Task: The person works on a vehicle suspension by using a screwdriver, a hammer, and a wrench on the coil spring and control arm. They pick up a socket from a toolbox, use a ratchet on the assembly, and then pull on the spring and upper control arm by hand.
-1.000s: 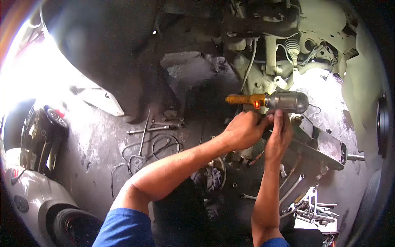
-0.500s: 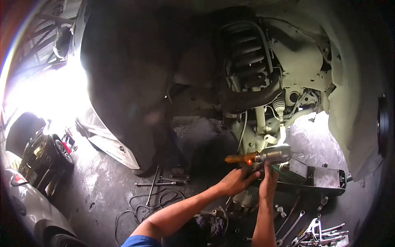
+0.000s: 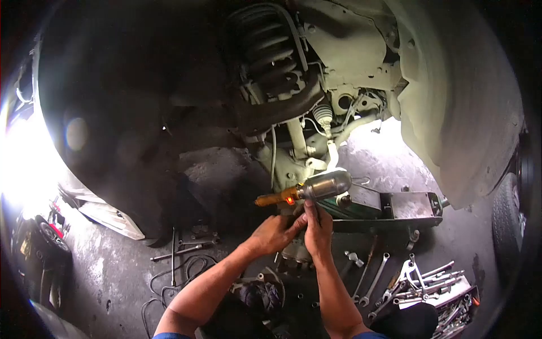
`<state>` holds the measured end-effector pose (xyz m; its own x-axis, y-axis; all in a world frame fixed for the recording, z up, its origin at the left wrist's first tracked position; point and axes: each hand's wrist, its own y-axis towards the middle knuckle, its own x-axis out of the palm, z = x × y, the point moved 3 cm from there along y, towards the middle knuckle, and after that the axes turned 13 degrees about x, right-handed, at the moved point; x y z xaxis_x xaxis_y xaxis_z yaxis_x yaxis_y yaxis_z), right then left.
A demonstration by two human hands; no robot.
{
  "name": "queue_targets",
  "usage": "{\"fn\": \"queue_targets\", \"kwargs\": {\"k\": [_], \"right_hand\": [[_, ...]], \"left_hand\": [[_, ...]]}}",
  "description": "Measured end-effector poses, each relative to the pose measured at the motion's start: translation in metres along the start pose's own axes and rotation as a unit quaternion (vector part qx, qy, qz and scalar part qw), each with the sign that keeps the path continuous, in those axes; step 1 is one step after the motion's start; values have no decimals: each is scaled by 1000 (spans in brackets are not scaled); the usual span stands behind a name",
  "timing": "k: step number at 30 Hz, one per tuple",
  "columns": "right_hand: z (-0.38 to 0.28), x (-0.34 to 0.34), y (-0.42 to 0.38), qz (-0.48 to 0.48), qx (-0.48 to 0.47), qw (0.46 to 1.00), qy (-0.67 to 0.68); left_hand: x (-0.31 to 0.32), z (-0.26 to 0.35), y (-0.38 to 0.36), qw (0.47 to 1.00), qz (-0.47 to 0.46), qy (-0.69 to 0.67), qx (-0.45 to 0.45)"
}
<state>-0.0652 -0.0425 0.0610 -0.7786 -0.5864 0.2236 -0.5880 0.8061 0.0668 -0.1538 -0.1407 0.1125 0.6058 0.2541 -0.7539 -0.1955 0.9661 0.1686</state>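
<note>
Lamp (image 3: 307, 190) just above left hand (image 3: 273, 233), right hand (image 3: 319, 229); cannot tell either grip's closure or hold.

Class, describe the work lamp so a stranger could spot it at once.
Start at the large coil spring, top centre, then go down to the left hand and right hand. Just above them in the picture is the slightly tilted work lamp. Its orange handle, with a glowing red spot, sets it apart from the pale suspension parts.

Below the lamp (image 3: 326, 185): left hand (image 3: 272, 233), fingers partly hidden; sleeves (image 3: 170, 335) cut by bottom edge. Lower right of it: small tools (image 3: 458, 312) indistinct.
</note>
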Motion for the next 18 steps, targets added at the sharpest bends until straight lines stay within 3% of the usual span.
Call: {"fn": "queue_targets", "kwargs": {"k": [1, 3, 4, 5, 8, 11, 12, 15, 16, 18], "right_hand": [[3, 0, 0, -16, 26, 1000, 7], [4, 0, 0, -47, 77, 996, 23], [-12, 3, -5, -53, 54, 997, 25], [-12, 2, -1, -70, 22, 997, -23], [-7, -6, 9, -109, -62, 979, -163], [-9, -11, 11, -168, -25, 950, -263], [-6, -11, 12, -147, -30, 950, -274], [7, -18, 20, -193, 30, 907, -374], [10, -20, 21, -163, 41, 880, -443], [18, -32, 30, -182, 102, 822, -529]], "left_hand": [[-5, 5, -1, 997, -54, 20, -51], [5, -14, -2, 998, 19, 17, 60], [2, -10, -2, 997, 16, 53, 59], [-2, -9, -2, 994, -38, 103, 2], [-1, -24, -6, 979, -85, 180, 35], [6, -37, -12, 962, -169, 207, 63], [2, -26, -13, 952, -228, 203, 33], [11, -33, -18, 917, -333, 221, 11], [13, -34, -20, 911, -360, 200, -14], [17, -43, -24, 915, -359, 185, -19]]}}
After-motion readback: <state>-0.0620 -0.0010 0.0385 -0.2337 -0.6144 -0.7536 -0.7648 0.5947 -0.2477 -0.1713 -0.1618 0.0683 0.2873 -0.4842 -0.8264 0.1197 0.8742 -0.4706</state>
